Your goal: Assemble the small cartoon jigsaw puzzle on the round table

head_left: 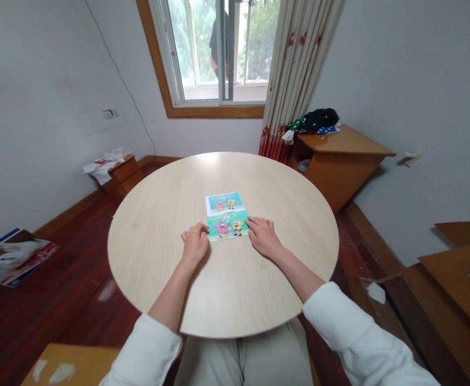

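A cartoon picture sheet (226,215) lies flat near the middle of a round pale wooden table (158,241). It shows two coloured panels, one behind the other. My left hand (194,244) rests at the sheet's near left corner with its fingers curled in, pinching the edge. My right hand (262,235) lies at the near right corner, fingers pressed down on the sheet's edge. Both forearms reach out from white sleeves across the table's near side.
A wooden desk (341,161) with dark clothes on it stands at the back right beside a curtain (295,75). A low wooden box with papers (116,169) sits at the left wall. A plastic bag (5,257) lies on the dark floor at left.
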A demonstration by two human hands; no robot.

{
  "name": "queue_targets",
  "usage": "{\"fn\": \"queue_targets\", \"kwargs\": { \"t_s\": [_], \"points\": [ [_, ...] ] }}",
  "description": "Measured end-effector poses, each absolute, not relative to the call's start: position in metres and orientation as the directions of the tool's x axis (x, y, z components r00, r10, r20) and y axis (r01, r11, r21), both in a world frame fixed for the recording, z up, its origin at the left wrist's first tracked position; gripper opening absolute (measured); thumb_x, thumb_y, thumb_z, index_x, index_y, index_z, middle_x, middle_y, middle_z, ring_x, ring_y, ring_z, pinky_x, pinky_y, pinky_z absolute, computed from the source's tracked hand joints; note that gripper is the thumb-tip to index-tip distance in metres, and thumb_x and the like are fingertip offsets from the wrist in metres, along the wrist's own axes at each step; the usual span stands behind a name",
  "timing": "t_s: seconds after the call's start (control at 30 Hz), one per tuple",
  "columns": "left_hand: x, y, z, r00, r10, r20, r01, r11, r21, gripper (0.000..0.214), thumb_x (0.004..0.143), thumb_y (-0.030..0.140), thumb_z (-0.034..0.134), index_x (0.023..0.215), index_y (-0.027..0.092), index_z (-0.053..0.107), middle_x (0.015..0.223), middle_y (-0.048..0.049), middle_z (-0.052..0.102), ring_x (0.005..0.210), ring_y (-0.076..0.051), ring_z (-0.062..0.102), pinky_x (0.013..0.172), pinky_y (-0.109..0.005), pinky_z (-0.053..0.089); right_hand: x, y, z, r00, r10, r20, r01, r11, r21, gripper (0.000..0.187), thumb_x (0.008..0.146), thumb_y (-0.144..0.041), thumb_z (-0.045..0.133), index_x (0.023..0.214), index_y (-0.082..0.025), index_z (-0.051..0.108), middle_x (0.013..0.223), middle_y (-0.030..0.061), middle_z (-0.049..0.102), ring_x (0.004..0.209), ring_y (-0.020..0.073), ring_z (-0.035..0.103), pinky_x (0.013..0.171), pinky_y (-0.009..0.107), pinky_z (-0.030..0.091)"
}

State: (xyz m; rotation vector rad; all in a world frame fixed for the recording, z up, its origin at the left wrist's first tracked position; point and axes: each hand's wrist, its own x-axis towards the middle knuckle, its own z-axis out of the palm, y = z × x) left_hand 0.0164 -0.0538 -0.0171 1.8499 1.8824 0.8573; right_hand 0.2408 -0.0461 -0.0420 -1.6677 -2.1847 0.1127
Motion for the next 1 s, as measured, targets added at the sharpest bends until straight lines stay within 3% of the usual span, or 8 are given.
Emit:
{"fn": "queue_targets", "kwargs": {
  "t_s": [1.0],
  "points": [
    [0.0171, -0.0539, -0.0191, -0.076, 0.982, 0.173, 0.782, -0.049, 0.622, 0.026, 0.078, 0.008, 0.038, 0.083, 0.021, 0.06, 0.102, -0.0069, 0.073, 0.102, -0.024, 0.062, 0.095, -0.042, 0.035, 0.2405, -0.047, -0.0398, -0.228, 0.944, 0.24, 0.912, 0.294, -0.288, 0.043, 0.094, -0.016, 0.035, 0.13, -0.015, 0.058, 0.14, 0.014, 0.054, 0.128, 0.0242, 0.046, 0.102, 0.046, 0.029]
  ]
}}
